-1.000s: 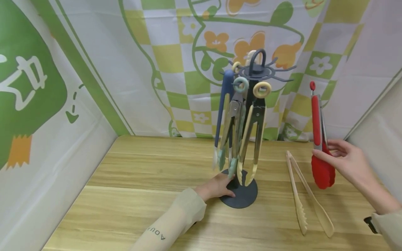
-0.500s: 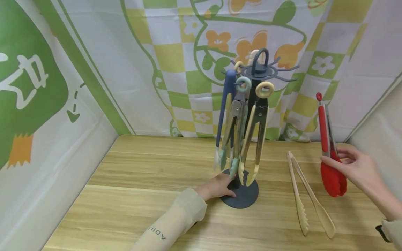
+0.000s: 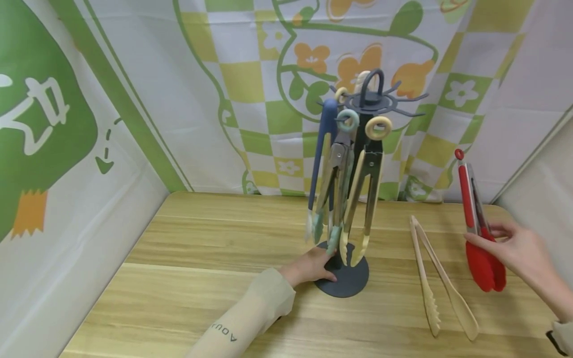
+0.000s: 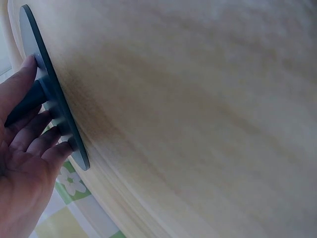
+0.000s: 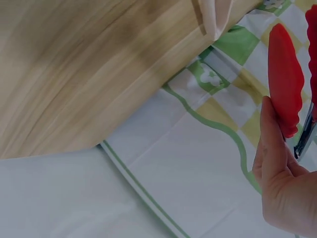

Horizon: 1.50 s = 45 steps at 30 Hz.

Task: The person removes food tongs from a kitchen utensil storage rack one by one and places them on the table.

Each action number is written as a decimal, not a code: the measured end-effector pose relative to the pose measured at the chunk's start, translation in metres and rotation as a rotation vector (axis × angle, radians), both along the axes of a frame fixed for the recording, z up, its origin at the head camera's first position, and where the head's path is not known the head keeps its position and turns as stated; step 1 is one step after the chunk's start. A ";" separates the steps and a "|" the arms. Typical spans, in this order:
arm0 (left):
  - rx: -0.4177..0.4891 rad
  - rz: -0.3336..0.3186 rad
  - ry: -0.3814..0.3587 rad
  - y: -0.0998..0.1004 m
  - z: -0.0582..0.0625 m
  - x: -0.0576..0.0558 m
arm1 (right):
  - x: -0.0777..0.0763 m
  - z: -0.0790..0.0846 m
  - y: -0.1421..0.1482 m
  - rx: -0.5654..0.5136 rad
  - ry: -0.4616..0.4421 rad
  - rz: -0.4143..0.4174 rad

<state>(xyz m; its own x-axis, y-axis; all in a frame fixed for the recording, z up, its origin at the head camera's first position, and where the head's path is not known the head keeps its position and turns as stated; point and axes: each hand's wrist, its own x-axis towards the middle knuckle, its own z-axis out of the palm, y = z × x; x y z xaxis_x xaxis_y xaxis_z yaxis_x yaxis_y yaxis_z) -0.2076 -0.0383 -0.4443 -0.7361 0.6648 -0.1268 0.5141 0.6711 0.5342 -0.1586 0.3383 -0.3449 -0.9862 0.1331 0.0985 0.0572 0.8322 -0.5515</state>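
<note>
My left hand (image 3: 310, 266) rests on the round dark base (image 3: 346, 286) of an upright utensil stand, thumb and fingers either side of its pole. In the left wrist view, the fingertips press the base (image 4: 64, 111). Several tongs hang from the stand's hooks, among them dark blue tongs (image 3: 319, 159), mint tongs (image 3: 339, 154) and cream tongs (image 3: 372, 204). My right hand (image 3: 521, 251) holds red-and-steel tongs (image 3: 485, 268) above the right side of the table, gripped near their red heads. Their ring end points up. In the right wrist view, the fingers lie against a red head (image 5: 285, 74).
Beige tongs (image 3: 463, 315) lie spread on the wooden table (image 3: 201, 238) between the stand and my right hand. Unoccupied hooks (image 3: 409, 98) stick out at the stand's right. A patterned cloth (image 3: 241, 84) hangs along the table's back edge.
My right hand has moved right and lower with the red tongs, which now tilt more to the left at the top. The left hand and stand hold their place.
</note>
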 end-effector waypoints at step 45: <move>0.024 0.008 -0.056 -0.002 0.002 0.002 | 0.014 -0.059 0.031 0.220 -0.201 0.054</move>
